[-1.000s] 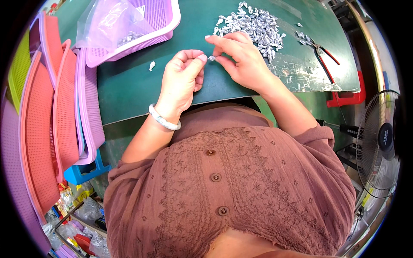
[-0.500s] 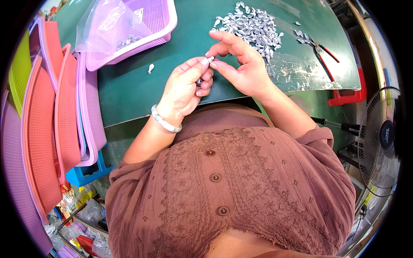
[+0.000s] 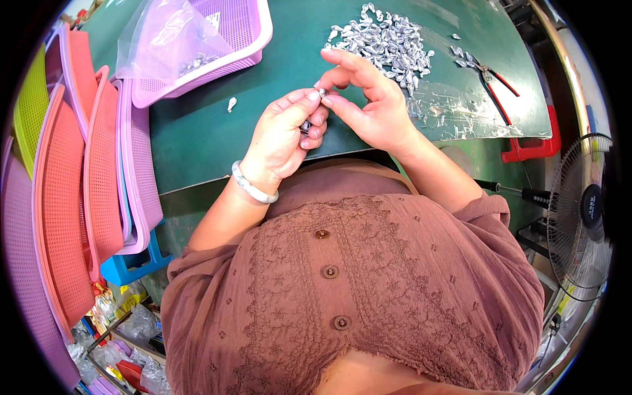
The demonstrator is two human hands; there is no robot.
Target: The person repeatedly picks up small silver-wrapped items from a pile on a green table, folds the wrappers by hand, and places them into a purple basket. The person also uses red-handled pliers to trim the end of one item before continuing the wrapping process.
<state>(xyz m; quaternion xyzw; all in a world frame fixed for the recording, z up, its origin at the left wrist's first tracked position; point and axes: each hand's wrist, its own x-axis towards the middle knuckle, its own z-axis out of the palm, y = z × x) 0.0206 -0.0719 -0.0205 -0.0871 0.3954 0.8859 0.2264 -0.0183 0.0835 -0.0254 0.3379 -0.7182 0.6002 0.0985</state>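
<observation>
Above the table's near edge, my left hand [image 3: 288, 122] is closed, with several small silvery pieces [image 3: 305, 126] showing in its curled fingers. Between its thumb and forefinger sits one small silvery piece [image 3: 322, 93]. The thumb and forefinger of my right hand [image 3: 372, 99] pinch that same piece from the other side, its other fingers bent and raised. Beyond the right hand lies a heap of shiny silver teardrop-shaped pieces [image 3: 388, 49]. One loose pale piece [image 3: 232, 104] rests alone left of my hands. The exact shape of the pinched piece is mostly hidden by fingertips.
A purple basket [image 3: 253, 56] holding a clear plastic bag [image 3: 168, 49] stands at the far left of the green table [image 3: 204, 145]. Red-handled pliers [image 3: 494, 92] lie right, beside a few pieces. Stacked coloured baskets [image 3: 66, 210] line the left; a fan [image 3: 582, 210] stands right.
Both hands stay nearly in place. The piece between the fingertips has turned slightly, and the fingers have shifted a little.
</observation>
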